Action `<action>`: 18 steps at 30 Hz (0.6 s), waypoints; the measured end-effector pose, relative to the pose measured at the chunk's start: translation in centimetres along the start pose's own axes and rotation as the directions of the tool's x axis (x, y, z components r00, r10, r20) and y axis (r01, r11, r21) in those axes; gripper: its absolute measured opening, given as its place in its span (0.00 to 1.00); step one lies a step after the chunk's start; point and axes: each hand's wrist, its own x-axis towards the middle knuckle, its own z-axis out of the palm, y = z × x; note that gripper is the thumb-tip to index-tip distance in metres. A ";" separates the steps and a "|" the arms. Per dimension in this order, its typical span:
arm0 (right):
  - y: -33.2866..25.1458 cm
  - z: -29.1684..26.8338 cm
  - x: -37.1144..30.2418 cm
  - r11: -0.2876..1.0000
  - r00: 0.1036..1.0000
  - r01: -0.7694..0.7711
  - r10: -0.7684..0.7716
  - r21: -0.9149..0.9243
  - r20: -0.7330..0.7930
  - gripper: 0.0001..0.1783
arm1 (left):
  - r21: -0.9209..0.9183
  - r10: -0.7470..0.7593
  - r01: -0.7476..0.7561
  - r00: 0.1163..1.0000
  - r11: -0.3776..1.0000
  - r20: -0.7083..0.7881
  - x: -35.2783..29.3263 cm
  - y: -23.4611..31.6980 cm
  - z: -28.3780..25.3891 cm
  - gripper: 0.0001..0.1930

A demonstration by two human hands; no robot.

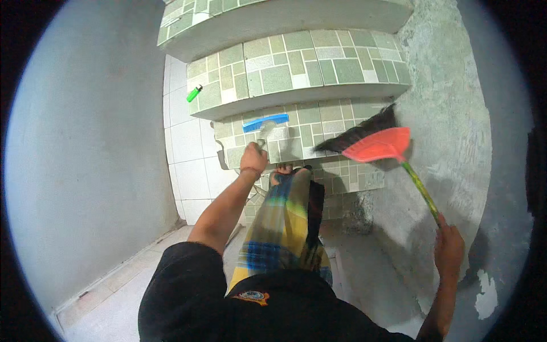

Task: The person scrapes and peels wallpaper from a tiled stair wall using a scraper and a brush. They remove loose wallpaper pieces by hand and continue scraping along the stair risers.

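My left hand is closed round the handle of a short tool with a long blue head and a pale, see-through neck. Whether it is a squeegee or a brush I cannot make out. Its head is over a green tiled step. To the right, my right hand grips the yellow-green handle of a broom. The broom has a red head, and its black bristles point left, over the right part of the same step.
Higher tiled steps rise ahead. A small green lighter-like object lies at one step's left end. A grey wall stands left, a rough plastered wall right. My foot is on a lower step, below a plaid cloth.
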 end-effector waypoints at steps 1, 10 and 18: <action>1.2 -1.4 -1.4 0.994 0.999 -0.020 0.023 0.112 -0.025 0.27 | -0.025 0.126 -0.126 0.992 0.992 -0.016 -0.7 1.1 -1.0 0.17; 1.4 -4.1 -7.8 0.949 0.955 -0.116 0.187 0.293 -0.229 0.26 | 0.175 0.483 -0.475 0.876 0.862 -0.002 11.6 18.5 -2.7 0.18; -1.5 0.4 -6.9 0.831 0.942 -0.206 0.311 0.517 -0.123 0.26 | 0.298 0.550 -0.585 0.811 0.754 0.200 15.2 30.7 3.0 0.16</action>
